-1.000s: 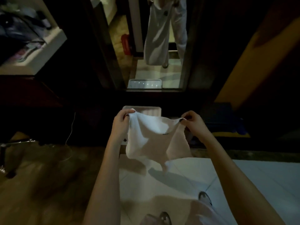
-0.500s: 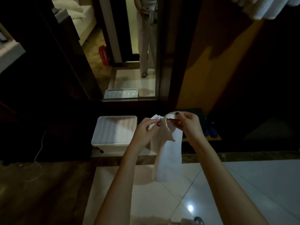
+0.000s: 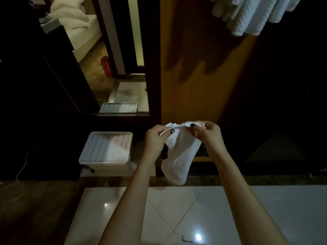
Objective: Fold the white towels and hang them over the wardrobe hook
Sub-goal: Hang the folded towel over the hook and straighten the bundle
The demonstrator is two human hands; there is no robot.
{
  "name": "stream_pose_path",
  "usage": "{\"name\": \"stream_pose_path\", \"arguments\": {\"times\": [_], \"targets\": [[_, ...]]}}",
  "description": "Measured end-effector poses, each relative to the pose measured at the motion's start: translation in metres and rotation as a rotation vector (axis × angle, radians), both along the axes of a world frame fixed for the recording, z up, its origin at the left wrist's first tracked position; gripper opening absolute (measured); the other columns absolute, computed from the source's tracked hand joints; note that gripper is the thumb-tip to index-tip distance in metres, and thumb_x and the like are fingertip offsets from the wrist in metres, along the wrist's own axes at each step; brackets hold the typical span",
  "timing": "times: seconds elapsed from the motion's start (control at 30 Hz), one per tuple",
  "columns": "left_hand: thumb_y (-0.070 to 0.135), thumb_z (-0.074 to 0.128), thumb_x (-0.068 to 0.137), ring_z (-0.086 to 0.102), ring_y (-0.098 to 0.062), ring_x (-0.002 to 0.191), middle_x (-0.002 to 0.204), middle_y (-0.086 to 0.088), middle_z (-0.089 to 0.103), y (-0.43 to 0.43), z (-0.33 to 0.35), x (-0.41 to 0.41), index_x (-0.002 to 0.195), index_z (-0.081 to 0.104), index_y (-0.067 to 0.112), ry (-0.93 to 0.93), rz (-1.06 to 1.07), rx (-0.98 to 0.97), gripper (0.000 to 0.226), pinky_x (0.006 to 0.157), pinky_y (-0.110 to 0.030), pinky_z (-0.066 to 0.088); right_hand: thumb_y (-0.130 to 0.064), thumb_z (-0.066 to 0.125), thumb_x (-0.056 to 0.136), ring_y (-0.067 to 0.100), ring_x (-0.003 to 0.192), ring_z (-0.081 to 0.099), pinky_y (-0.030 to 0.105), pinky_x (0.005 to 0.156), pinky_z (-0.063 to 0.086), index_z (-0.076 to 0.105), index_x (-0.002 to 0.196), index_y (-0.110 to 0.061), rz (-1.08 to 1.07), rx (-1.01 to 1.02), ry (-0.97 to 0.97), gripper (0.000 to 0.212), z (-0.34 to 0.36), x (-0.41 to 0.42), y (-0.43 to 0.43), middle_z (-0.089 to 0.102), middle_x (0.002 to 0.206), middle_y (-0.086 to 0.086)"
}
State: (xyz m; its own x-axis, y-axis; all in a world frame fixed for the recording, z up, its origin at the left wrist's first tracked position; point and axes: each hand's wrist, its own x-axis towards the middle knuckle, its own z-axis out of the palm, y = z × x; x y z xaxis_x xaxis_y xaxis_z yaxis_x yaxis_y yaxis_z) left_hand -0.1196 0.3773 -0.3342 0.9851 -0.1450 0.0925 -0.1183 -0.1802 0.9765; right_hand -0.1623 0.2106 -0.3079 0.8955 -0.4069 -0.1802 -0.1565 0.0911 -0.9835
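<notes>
Wardrobe (image 3: 194,76): stands open straight ahead, its wooden inner panel facing the person; judged the destination, hence the stance close in front of it.
Hung towels (image 3: 254,13): white, draped at the upper right inside the wardrobe; the hook itself is not visible.
Floor (image 3: 230,209): glossy tile underfoot; the work is done in the air, so the cloth stays off it.
Bin (image 3: 106,149): translucent, on the floor to the left, with pale folded cloth inside; judged the supply, placed within reach.
Towel (image 3: 180,156): folded into a narrow strip, hanging at chest height in front of the wardrobe.
Left hand (image 3: 155,138): grip pinched shut on the towel's top edge, to square the layers.
Right hand (image 3: 207,133): grip pinched on the same edge, close beside the left.
</notes>
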Motion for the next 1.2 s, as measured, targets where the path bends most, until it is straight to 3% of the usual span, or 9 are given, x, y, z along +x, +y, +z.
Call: {"name": "stream_pose_path", "arguments": {"times": [0.1, 0.23, 0.37, 0.53, 0.67, 0.73, 0.83, 0.97, 1.2], "targets": [[-0.001, 0.066, 0.084, 0.066, -0.005, 0.1, 0.1, -0.005, 0.071, -0.024, 0.006, -0.005, 0.09, 0.073, 0.003, 0.045, -0.012, -0.145, 0.01, 0.082, -0.012, 0.049, -0.004, 0.071, 0.082, 0.017, 0.076, 0.071, 0.034, 0.072, 0.058, 0.061, 0.091, -0.011, 0.072, -0.26, 0.042, 0.015, -0.002, -0.012, -0.031, 0.071, 0.081, 0.005], [0.002, 0.061, 0.088, 0.065, -0.002, 0.1, 0.102, 0.003, 0.071, -0.059, 0.014, -0.016, 0.092, 0.073, 0.011, 0.037, -0.067, -0.207, 0.016, 0.082, -0.014, 0.049, -0.018, 0.07, 0.084, 0.006, 0.061, 0.066, 0.027, 0.056, 0.05, 0.057, 0.085, -0.015, 0.104, -0.637, 0.073, 0.013, 0.0, -0.031, -0.071, 0.067, 0.072, -0.002], [0.005, 0.064, 0.086, 0.065, -0.01, 0.105, 0.107, -0.003, 0.072, -0.081, 0.019, -0.023, 0.091, 0.073, 0.007, 0.049, -0.106, -0.204, 0.01, 0.092, -0.027, 0.051, -0.04, 0.062, 0.09, 0.02, 0.082, 0.059, 0.032, 0.064, 0.043, 0.055, 0.093, -0.025, 0.135, -1.055, 0.159, 0.017, 0.005, -0.047, -0.103, 0.059, 0.093, -0.004], [0.007, 0.07, 0.082, 0.067, -0.009, 0.097, 0.095, 0.0, 0.073, -0.101, 0.032, -0.036, 0.085, 0.072, 0.006, 0.039, -0.132, -0.171, 0.004, 0.085, -0.028, 0.052, -0.021, 0.068, 0.088, 0.019, 0.101, 0.051, 0.039, 0.093, 0.046, 0.054, 0.123, -0.042, 0.448, -0.889, 0.02, 0.043, 0.008, -0.065, -0.142, 0.043, 0.115, -0.003], [0.009, 0.073, 0.08, 0.063, -0.001, 0.079, 0.077, 0.01, 0.069, -0.109, 0.044, -0.043, 0.076, 0.071, 0.012, 0.004, -0.122, -0.058, 0.005, 0.072, -0.019, 0.047, -0.023, 0.067, 0.089, 0.02, 0.095, 0.053, 0.041, 0.085, 0.047, 0.064, 0.111, -0.028, 0.411, -0.924, 0.041, 0.024, 0.005, -0.077, -0.155, 0.05, 0.103, -0.002], [0.01, 0.073, 0.08, 0.062, -0.002, 0.079, 0.078, 0.007, 0.069, -0.108, 0.048, -0.047, 0.077, 0.071, 0.011, -0.018, -0.12, -0.033, 0.004, 0.073, -0.019, 0.047, -0.028, 0.066, 0.089, 0.021, 0.088, 0.053, 0.039, 0.076, 0.046, 0.064, 0.092, -0.022, 0.382, -0.984, 0.052, 0.007, 0.007, -0.082, -0.159, 0.049, 0.093, -0.001], [0.01, 0.072, 0.081, 0.062, -0.006, 0.081, 0.081, 0.002, 0.069, -0.108, 0.057, -0.048, 0.077, 0.071, 0.012, -0.051, -0.162, 0.016, 0.005, 0.075, -0.021, 0.048, -0.034, 0.066, 0.087, 0.017, 0.074, 0.049, 0.031, 0.057, 0.034, 0.047, 0.067, -0.025, 0.357, -1.117, 0.075, 0.029, 0.015, -0.085, -0.168, 0.046, 0.078, -0.006], [0.011, 0.073, 0.081, 0.062, -0.009, 0.082, 0.087, -0.006, 0.07, -0.105, 0.07, -0.044, 0.08, 0.07, 0.005, -0.091, -0.25, 0.141, 0.006, 0.072, -0.018, 0.049, -0.039, 0.066, 0.088, 0.012, 0.066, 0.046, 0.03, 0.054, 0.031, 0.046, 0.066, -0.024, 0.459, -1.219, 0.177, 0.033, 0.031, -0.087, -0.179, 0.049, 0.071, -0.008], [0.01, 0.074, 0.078, 0.059, 0.001, 0.081, 0.08, 0.007, 0.066, -0.089, 0.066, -0.038, 0.077, 0.068, 0.006, -0.055, -0.488, 0.508, 0.008, 0.082, -0.023, 0.039, -0.009, 0.065, 0.088, 0.011, 0.072, 0.056, 0.026, 0.064, 0.042, 0.059, 0.08, -0.018, 0.515, -1.166, 0.127, 0.014, 0.027, -0.099, -0.189, 0.059, 0.078, -0.005]]}}
